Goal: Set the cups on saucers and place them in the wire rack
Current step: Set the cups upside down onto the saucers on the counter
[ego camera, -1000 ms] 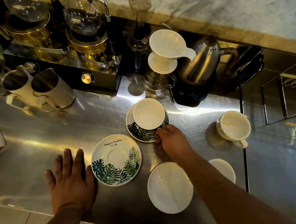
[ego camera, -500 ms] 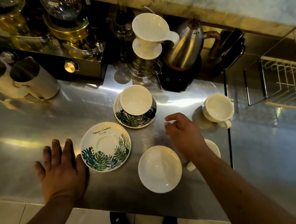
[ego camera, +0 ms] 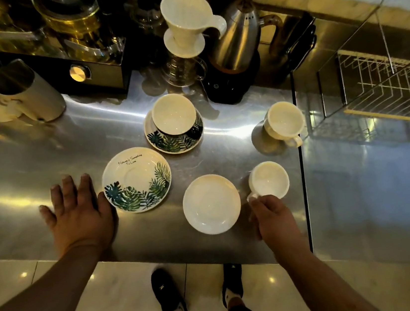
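Head view: the right hand (ego camera: 271,214) pinches the handle of a white cup (ego camera: 269,179) just beside the plain saucer (ego camera: 211,204). The left hand (ego camera: 78,213) lies open and flat on the worktop (ego camera: 41,150), touching the leaf saucer (ego camera: 136,180).

Looking down on a steel counter (ego camera: 42,156) from head height. The left hand (ego camera: 80,216) lies flat on the metal, fingers spread, thumb side touching the rim of an empty leaf-print saucer (ego camera: 136,180). Behind that, a leaf-print cup (ego camera: 174,115) sits on a matching saucer (ego camera: 174,141). Nearer the front edge lies a plain white saucer (ego camera: 211,204), empty. Just beside it on the right, the right hand (ego camera: 271,214) pinches the handle of a plain white cup (ego camera: 268,179). A second white cup (ego camera: 284,121) stands farther back. At far right a wire rack (ego camera: 392,83) sits lower down. Two black shoes (ego camera: 168,293) show on the tiled floor below
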Action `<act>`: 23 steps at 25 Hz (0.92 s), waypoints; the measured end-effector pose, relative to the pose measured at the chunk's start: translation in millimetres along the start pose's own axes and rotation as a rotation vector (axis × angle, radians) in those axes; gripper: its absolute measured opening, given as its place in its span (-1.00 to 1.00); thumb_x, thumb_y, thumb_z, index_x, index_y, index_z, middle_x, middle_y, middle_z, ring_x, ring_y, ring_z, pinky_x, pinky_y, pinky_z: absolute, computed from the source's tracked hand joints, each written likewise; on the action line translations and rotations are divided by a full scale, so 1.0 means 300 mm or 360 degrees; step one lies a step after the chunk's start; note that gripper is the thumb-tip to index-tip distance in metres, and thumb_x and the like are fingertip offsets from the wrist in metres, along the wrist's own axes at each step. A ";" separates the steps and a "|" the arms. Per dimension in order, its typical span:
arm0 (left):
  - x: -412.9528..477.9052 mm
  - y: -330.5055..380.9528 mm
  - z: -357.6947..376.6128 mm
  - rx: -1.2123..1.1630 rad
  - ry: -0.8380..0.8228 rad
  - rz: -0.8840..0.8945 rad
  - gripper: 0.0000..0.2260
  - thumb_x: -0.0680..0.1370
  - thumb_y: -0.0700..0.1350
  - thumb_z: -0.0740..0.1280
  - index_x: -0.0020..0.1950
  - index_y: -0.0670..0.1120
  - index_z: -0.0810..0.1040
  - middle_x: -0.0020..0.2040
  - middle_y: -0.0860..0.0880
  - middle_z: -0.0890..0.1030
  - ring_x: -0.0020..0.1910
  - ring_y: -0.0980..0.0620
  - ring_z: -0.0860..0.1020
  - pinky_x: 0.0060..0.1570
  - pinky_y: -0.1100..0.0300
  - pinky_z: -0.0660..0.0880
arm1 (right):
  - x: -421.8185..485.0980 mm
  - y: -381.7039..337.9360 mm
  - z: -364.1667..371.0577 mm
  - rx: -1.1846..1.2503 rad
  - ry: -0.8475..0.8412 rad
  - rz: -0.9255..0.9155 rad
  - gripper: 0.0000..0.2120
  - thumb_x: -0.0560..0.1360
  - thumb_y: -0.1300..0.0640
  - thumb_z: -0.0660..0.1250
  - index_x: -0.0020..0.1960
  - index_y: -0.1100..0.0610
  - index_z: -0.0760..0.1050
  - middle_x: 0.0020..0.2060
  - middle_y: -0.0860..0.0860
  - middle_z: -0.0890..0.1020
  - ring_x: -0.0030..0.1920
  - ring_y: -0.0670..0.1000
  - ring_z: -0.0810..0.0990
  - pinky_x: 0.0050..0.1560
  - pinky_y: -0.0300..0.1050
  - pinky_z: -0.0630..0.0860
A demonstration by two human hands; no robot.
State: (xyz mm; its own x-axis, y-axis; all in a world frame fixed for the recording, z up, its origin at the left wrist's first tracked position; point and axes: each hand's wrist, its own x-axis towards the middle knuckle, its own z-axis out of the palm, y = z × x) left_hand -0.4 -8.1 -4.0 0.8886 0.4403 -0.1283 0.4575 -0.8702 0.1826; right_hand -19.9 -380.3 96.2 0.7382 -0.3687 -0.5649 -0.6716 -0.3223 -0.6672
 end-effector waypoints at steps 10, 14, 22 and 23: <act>-0.004 -0.003 0.006 -0.0033 0.0067 0.0015 -0.45 0.62 0.18 0.01 0.60 0.08 0.19 0.65 -0.13 0.17 0.62 -0.16 0.06 0.53 -0.28 -0.09 | -0.013 0.054 0.039 0.0674 0.0018 0.0345 -0.79 0.61 0.00 0.32 0.09 0.11 0.61 -0.15 0.15 0.67 -0.25 0.06 0.60 -0.20 0.02 0.58; -0.002 -0.013 0.016 -0.0031 0.0088 0.0026 -0.46 0.63 0.18 0.01 0.60 0.09 0.17 0.65 -0.11 0.16 0.62 -0.15 0.06 0.53 -0.28 -0.08 | -0.006 0.043 0.028 0.1157 -0.0096 0.0506 -0.81 0.62 0.07 0.33 0.13 0.15 0.62 -0.20 0.12 0.71 -0.26 0.06 0.71 -0.35 -0.10 0.65; 0.002 -0.019 0.030 -0.0032 0.0123 0.0022 -0.47 0.63 0.18 0.03 0.60 0.09 0.18 0.65 -0.11 0.18 0.62 -0.15 0.07 0.53 -0.27 -0.08 | -0.002 0.038 0.039 0.1491 -0.0232 0.0600 -0.82 0.62 0.13 0.32 0.12 0.21 0.61 0.06 0.23 0.72 0.12 0.22 0.67 0.08 0.09 0.59; 0.001 -0.020 0.031 -0.0036 0.0127 0.0022 -0.47 0.63 0.18 0.03 0.60 0.09 0.18 0.65 -0.11 0.18 0.62 -0.15 0.07 0.53 -0.27 -0.08 | -0.001 0.039 0.044 0.1502 -0.0231 0.0601 -0.81 0.63 0.13 0.31 0.13 0.22 0.59 0.08 0.24 0.71 0.13 0.22 0.66 0.07 0.08 0.60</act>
State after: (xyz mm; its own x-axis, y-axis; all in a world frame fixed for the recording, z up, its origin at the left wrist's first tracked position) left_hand -3.0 -4.8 -14.2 0.8943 0.4450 -0.0479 0.4448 -0.8717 0.2057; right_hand -27.1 -372.4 82.2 0.5318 -0.1749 -0.8286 -0.5838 0.6331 -0.5083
